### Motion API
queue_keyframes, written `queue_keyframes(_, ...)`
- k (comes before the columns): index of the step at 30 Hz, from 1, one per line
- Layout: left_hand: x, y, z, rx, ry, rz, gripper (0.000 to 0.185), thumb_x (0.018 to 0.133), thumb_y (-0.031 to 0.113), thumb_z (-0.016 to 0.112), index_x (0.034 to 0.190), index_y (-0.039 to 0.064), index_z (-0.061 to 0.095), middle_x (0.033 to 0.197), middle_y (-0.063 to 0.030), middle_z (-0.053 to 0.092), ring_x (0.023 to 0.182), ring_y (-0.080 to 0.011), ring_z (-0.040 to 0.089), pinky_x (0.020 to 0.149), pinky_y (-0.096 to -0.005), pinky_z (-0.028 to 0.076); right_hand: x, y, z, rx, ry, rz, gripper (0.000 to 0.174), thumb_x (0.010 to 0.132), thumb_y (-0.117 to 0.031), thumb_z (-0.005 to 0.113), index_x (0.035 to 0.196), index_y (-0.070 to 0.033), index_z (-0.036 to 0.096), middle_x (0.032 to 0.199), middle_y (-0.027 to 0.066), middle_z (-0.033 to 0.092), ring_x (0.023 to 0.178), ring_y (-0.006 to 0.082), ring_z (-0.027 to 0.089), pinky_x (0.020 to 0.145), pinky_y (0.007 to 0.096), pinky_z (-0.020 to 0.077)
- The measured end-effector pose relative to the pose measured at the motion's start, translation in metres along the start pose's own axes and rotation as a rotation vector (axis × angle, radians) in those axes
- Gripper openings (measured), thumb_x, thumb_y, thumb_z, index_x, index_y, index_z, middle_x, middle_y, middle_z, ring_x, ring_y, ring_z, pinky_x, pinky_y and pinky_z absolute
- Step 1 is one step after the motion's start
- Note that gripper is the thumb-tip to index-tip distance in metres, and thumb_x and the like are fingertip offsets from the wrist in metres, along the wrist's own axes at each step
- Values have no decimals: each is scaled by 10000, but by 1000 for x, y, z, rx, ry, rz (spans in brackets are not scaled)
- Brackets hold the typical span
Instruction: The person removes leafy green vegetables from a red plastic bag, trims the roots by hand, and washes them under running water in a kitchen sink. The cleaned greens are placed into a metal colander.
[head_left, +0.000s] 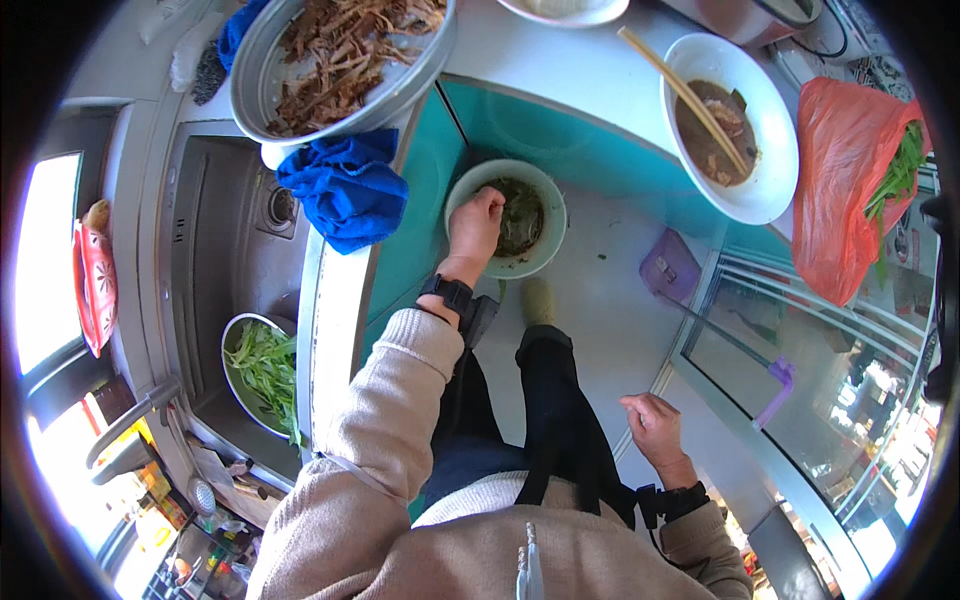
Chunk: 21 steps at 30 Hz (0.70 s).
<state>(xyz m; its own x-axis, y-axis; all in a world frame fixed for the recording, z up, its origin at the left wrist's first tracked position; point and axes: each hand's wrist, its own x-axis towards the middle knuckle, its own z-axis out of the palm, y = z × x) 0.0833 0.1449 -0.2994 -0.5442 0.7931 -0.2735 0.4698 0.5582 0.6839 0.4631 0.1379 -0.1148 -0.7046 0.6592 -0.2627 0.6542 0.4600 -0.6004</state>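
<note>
My left hand (476, 227) hangs over the near-left part of a pale round waste bin (556, 217), its fingers curled in. Nothing shows between them, though the palm is hidden. Inside the bin lie dark wet scraps and green leaf waste (519, 225). To the right, my right hand (654, 427) is held in the air beside my leg with its fingers folded; I see nothing in it. Both wrists wear black strapped devices. In the sink at left, a white-rimmed bowl (229, 375) holds green leaf vegetables (262, 367).
A steel pan (244, 97) of brown dried strips and a blue cloth (345, 187) sit at the counter corner. Chopsticks (682, 101) rest in a white bowl (772, 165) of brown liquid. Nearby are a red plastic bag (840, 187) with greens and a purple dustpan (670, 266).
</note>
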Motion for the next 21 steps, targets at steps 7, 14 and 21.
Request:
queue_keyframes(7, -30, 43, -35, 14, -171, 109, 714, 659, 118, 734, 1329, 163, 492, 1478, -243, 286, 1373, -404, 276, 1124, -440, 293, 56, -5, -15, 0, -65, -148, 136, 801, -17, 608, 892, -106, 658, 822, 69, 668, 744, 269, 648, 643, 356, 515)
queue_keyframes(14, -105, 110, -194, -437, 110, 358, 238, 810, 86, 667, 1040, 33, 637, 922, -127, 660, 800, -233, 668, 732, -321, 534, 140, -86, -21, -36, -156, -442, 147, 785, 12, 607, 889, -81, 651, 817, 86, 662, 754, 285, 643, 664, 372, 510)
queue_keyframes(21, -115, -103, -354, 18, 370, -223, 176, 758, 116, 659, 927, 91, 702, 784, -100, 684, 731, -225, 675, 667, -352, 531, 232, -256, 80, -27, -78, -1026, 172, 746, -4, 631, 893, -92, 645, 908, 78, 618, 879, 273, 599, 777, 392, 481)
